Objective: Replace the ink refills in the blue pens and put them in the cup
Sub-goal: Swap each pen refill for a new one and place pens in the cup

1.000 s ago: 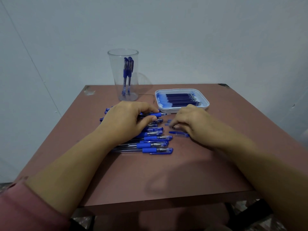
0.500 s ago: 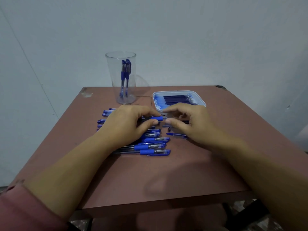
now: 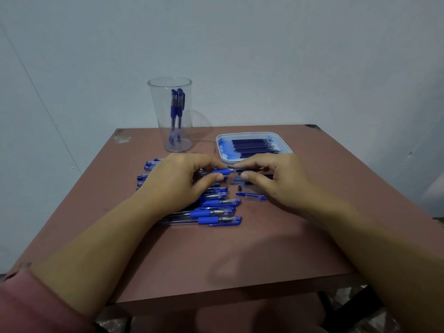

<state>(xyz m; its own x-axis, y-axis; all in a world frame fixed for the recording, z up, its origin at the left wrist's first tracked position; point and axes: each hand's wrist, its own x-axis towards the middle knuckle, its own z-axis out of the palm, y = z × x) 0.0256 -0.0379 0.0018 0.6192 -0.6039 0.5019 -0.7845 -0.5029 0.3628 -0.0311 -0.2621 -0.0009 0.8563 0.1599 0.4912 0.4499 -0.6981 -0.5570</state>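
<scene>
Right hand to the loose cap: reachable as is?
Likely yes: the cap lies uncovered on the table beside the right hand. But it is pinching the held pen, so it must release first.
</scene>
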